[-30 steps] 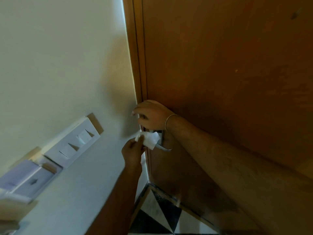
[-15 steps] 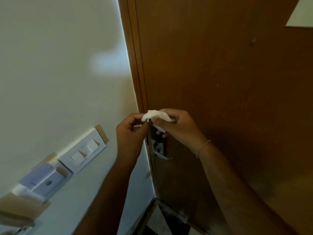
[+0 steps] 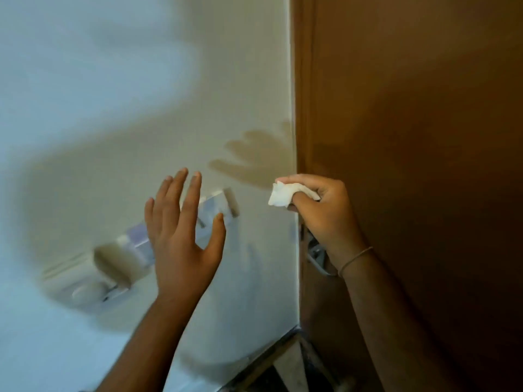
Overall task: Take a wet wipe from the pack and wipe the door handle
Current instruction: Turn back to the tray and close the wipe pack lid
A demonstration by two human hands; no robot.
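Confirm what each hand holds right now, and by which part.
Right hand pinches a crumpled white wet wipe by its right end; the rest sticks out left. Left hand is open, holding nothing.

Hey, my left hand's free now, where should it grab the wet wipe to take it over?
Pinch the loose bunched end of the wet wipe that sticks out left of the right hand, coming in from the left. The rest is tucked under that hand's fingers, and the open left hand is already on that side.
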